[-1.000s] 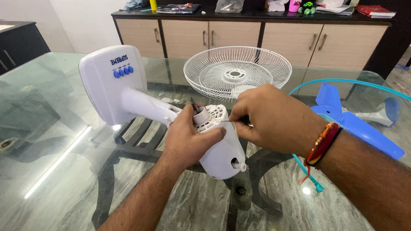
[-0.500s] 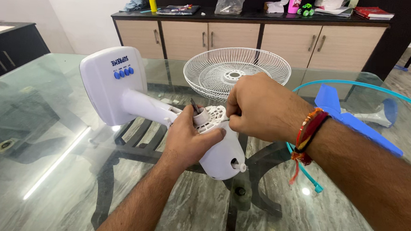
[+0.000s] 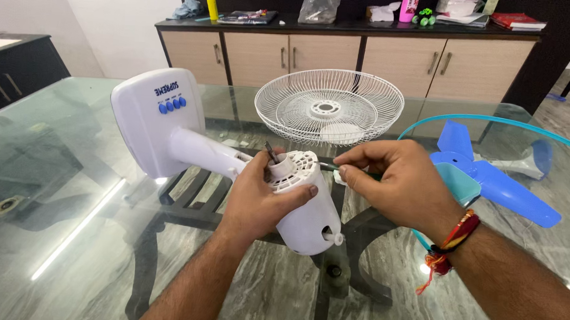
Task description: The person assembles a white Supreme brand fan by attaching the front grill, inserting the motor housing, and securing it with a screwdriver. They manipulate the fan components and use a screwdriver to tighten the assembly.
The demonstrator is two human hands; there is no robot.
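A white fan body lies on its side on the glass table (image 3: 63, 232). Its motor housing (image 3: 308, 214) points toward me and its base with blue buttons (image 3: 159, 116) stands at the left. My left hand (image 3: 260, 191) grips the motor housing from the left, thumb across its vented front. My right hand (image 3: 395, 183) is just right of the housing and pinches a thin screwdriver (image 3: 327, 165), whose tip points at the vented face.
A white wire fan guard (image 3: 328, 103) rests behind the motor. Blue fan blades (image 3: 495, 179) and a teal guard ring (image 3: 498, 118) lie at the right. A wooden sideboard (image 3: 344, 48) with bottles and clutter stands beyond the table.
My right hand has drawn back to the right, off the housing's front, and now holds the screwdriver by the fingertips. My left hand keeps its grip.
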